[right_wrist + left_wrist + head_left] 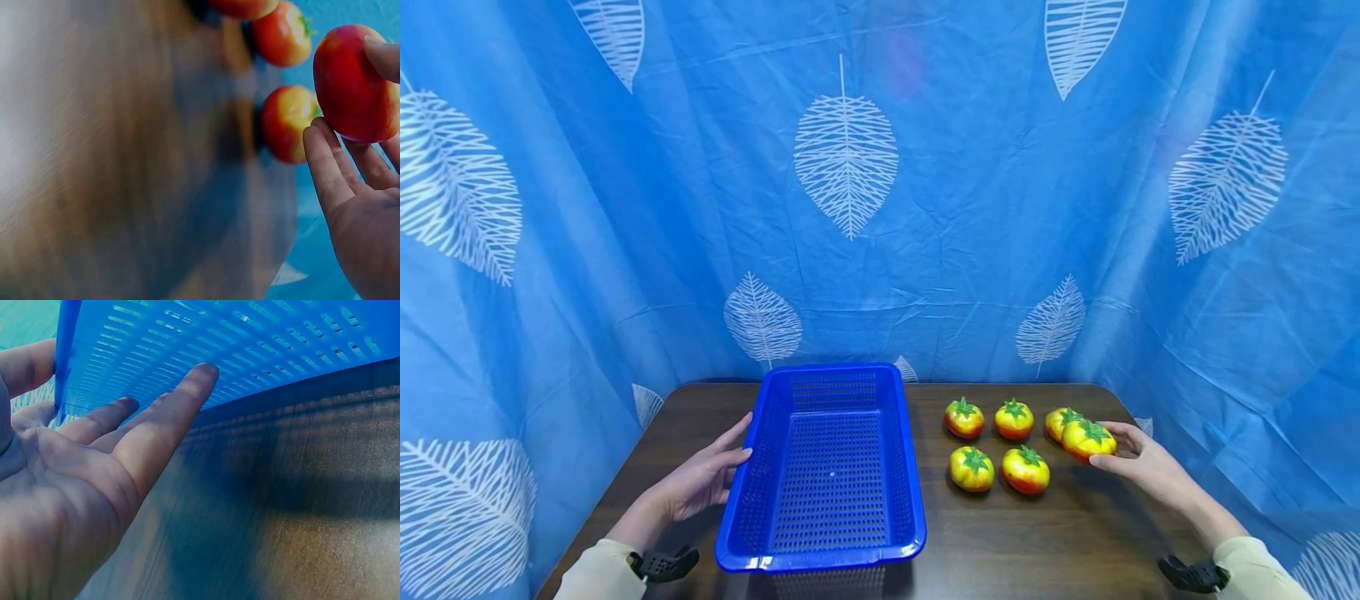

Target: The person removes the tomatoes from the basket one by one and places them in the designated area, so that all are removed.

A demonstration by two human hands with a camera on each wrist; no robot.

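A blue perforated plastic basket (916, 500) stands on the dark wooden table, with nothing inside it. My left hand (703, 479) is at its left side, fingers extended and touching the rim and outer wall; in the left wrist view the fingers (165, 425) lie along the slotted wall. At the right, my right hand (1138, 462) holds a yellow-and-red tomato (1087, 440) with a green star-shaped top between thumb and fingers. The right wrist view shows this tomato's red underside (350, 87), raised off the table. Just behind it sits another tomato (1058, 421), partly hidden.
Several more tomatoes lie between basket and right hand: two at the back (964, 418) (1013, 420), two nearer the front (972, 469) (1026, 471). A blue leaf-patterned curtain (962, 208) surrounds the table (1000, 550) at back and sides.
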